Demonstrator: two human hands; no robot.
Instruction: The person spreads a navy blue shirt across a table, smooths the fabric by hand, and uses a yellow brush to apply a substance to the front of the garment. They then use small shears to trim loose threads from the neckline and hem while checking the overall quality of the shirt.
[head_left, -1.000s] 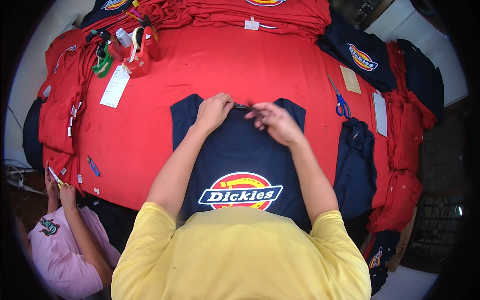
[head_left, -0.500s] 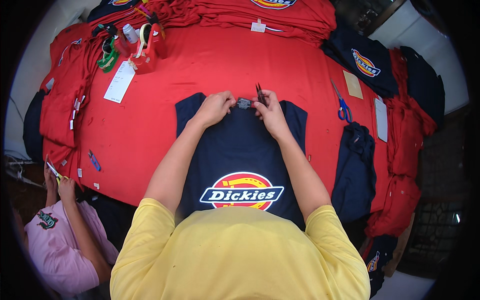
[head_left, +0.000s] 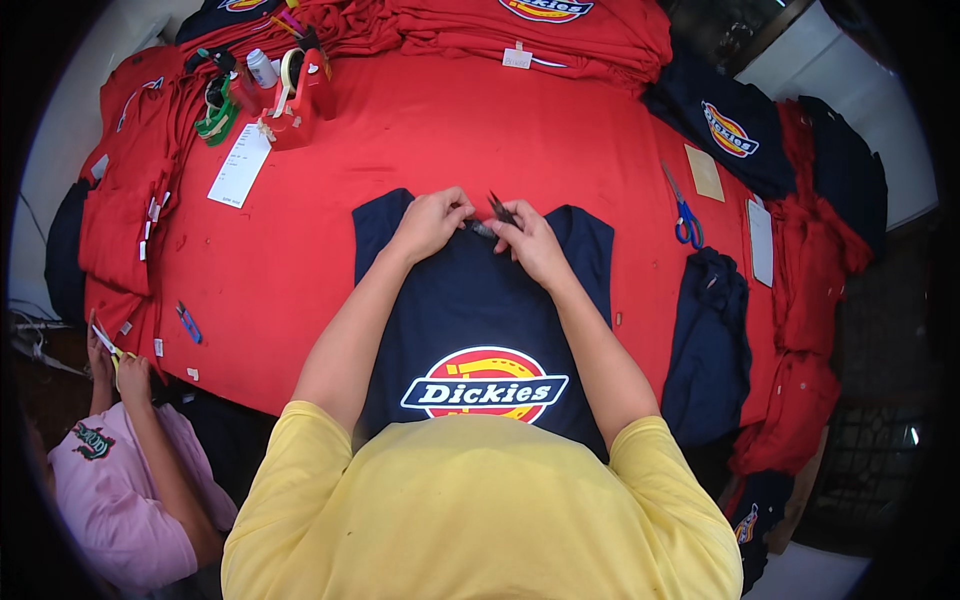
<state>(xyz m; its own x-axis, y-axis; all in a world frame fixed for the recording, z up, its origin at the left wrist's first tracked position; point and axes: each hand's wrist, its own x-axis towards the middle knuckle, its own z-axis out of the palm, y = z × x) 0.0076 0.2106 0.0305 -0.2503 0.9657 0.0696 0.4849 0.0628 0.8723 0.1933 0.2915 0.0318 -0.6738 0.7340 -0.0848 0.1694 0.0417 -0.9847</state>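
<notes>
A navy T-shirt (head_left: 480,310) lies spread in front of me, its printed chest emblem (head_left: 484,384) nearest my body. At the far side of the neckline, my left hand (head_left: 434,220) pinches the collar edge between thumb and fingers. Close to its right, my right hand (head_left: 530,240) is closed around small dark thread snips (head_left: 499,209), whose pointed blades stick up past the fingers. Its fingertips also touch the collar beside the neck label (head_left: 481,229), which is partly covered and folded.
Blue-handled scissors (head_left: 687,220) and a bundled navy garment (head_left: 710,345) lie right. Blue snips (head_left: 188,322) lie left. A tape dispenser (head_left: 290,115) stands far left by a paper sheet (head_left: 239,165). Red garments (head_left: 540,50) are piled behind. A co-worker in pink (head_left: 130,480) holds yellow-handled scissors (head_left: 115,350).
My right hand has shifted left and slightly nearer me, toward my left hand. The snips now lean left, and the neck label, flat and visible before, is mostly covered.
</notes>
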